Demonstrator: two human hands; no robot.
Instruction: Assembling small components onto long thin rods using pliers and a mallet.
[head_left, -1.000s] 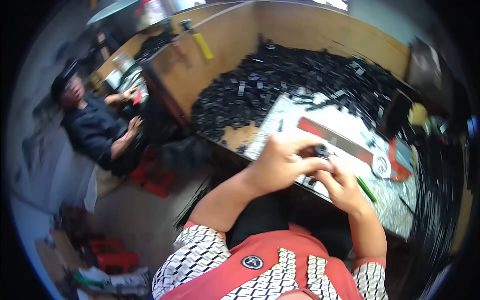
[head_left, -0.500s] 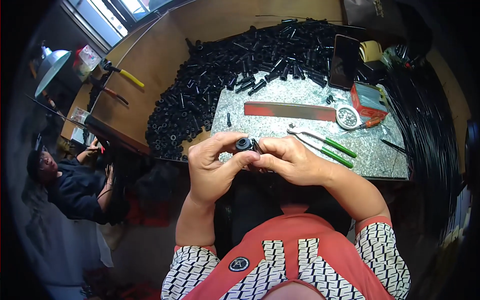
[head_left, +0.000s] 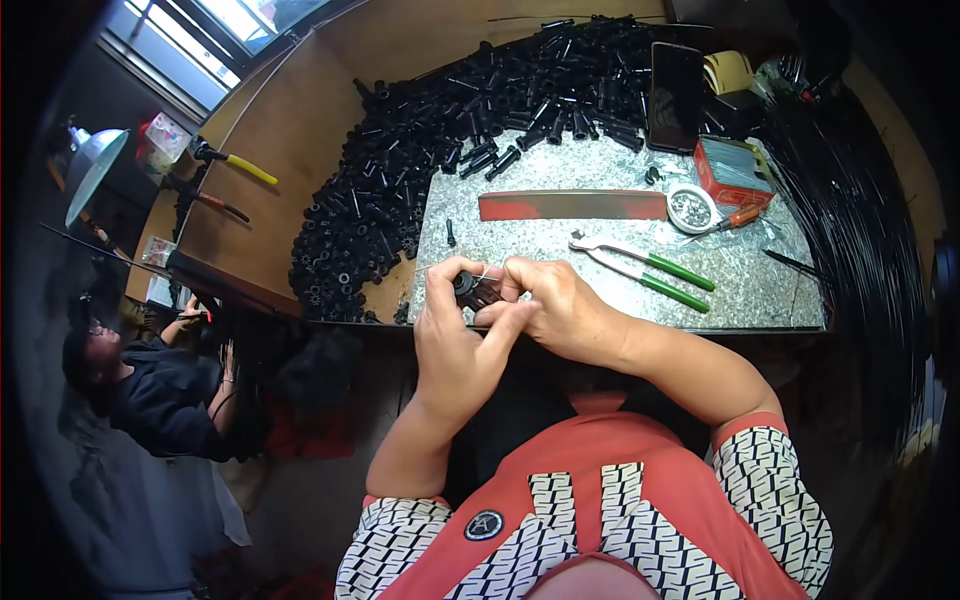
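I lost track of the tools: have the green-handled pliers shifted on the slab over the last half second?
No. The pliers lie just below the red bar, jaws toward it, as before; only the camera view shifted.

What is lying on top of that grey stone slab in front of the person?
On the stone slab lie a red strip, green-handled pliers, a round tin and a red box. The black parts pile hides its far edge.

Dark phone (head_left: pixel 676 95), red box (head_left: pixel 733 170) beside
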